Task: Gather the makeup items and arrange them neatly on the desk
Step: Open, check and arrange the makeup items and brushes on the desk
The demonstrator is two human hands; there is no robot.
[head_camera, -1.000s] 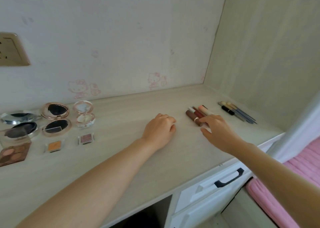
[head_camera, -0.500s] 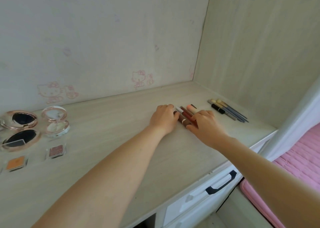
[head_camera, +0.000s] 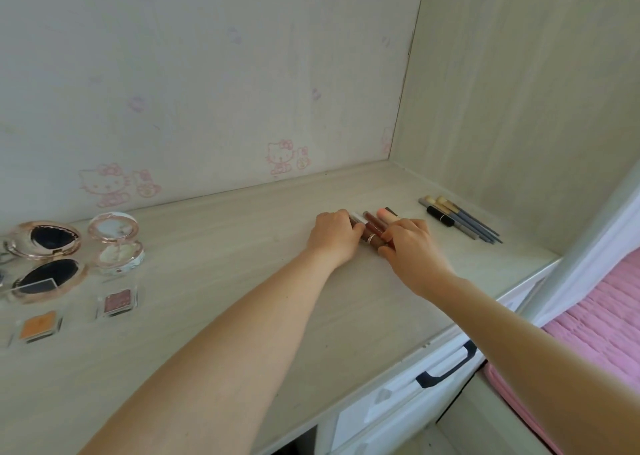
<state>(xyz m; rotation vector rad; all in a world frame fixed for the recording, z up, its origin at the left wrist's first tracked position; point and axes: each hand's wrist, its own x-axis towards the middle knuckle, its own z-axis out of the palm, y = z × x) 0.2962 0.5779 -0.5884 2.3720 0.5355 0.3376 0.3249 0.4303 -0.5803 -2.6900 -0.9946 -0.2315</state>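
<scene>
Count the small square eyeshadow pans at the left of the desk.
2 fully visible: an orange pan near the left edge and a pinkish-brown pan to its right, in front of the round compacts. More may lie beyond the frame's left edge.

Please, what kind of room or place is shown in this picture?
Probably a bedroom or dormitory desk nook: a pale wooden desk with a drawer, cartoon cat stickers on the back panel, and pink bedding beside it.
</scene>
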